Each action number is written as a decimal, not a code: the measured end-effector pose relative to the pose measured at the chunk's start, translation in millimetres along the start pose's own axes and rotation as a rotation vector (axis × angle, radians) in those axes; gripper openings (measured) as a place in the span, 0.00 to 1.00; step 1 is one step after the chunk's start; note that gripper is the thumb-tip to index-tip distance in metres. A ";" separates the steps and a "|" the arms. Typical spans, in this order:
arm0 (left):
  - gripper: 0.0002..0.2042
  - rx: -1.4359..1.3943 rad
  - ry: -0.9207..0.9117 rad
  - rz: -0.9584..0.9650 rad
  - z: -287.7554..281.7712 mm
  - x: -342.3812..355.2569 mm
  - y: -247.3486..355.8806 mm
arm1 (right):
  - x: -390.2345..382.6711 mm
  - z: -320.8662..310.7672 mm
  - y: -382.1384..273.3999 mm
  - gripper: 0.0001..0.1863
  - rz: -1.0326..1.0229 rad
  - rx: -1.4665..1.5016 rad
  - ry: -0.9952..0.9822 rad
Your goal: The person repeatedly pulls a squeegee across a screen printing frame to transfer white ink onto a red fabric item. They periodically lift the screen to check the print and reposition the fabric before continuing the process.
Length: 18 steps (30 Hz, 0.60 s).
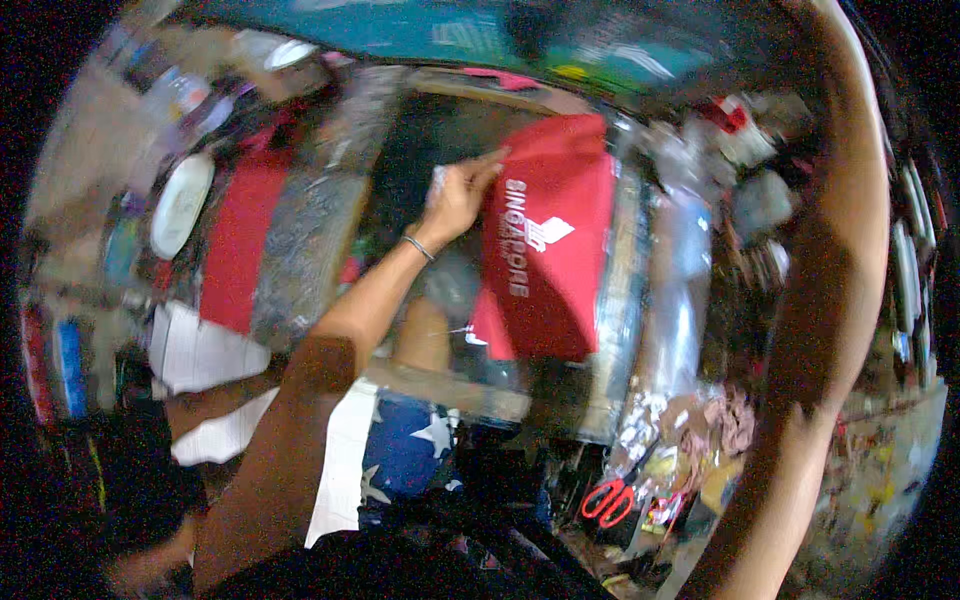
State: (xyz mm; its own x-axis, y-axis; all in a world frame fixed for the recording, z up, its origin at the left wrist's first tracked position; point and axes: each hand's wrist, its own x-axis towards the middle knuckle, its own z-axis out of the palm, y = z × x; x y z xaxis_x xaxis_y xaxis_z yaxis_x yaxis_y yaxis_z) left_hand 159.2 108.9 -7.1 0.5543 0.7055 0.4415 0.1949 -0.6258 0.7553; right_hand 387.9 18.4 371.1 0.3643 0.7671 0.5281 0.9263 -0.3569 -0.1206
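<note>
My left hand, with a thin bracelet at the wrist, reaches forward to a red piece of cloth that looks flat. Its fingers are pinched on the left edge of this cloth, which carries white lettering and a white emblem. Something small and whitish shows beside the thumb side of the hand, too blurred to name. The cloth lies or hangs over a dark, board-edged work surface. My right forearm rises along the right side of the picture, and its hand is outside the view at the top.
A teal panel spans the far edge. To the left are another red strip, a white oblong tray and white sheets. Red-handled scissors lie at the lower right among scraps, beside clear plastic wrapping.
</note>
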 end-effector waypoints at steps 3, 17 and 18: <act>0.16 -0.181 0.181 -0.157 -66.9 -37.5 11.3 | 19.0 8.1 30.4 0.32 -0.029 0.047 -0.021; 0.33 1.068 0.376 -0.617 -360.8 -131.0 -107.3 | -26.1 8.0 15.9 0.35 -0.460 -0.224 0.091; 0.35 0.936 0.369 -0.417 -342.8 -127.1 -101.8 | -35.7 5.3 10.3 0.34 -0.394 -0.309 0.094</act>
State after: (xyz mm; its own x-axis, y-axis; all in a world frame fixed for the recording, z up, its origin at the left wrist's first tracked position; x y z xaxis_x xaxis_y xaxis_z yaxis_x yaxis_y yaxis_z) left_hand -208.5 197.0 25.9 0.0550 0.8799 0.4719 0.9369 -0.2089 0.2803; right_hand 384.9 -9.9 346.6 -0.0308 0.8291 0.5582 0.9146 -0.2019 0.3503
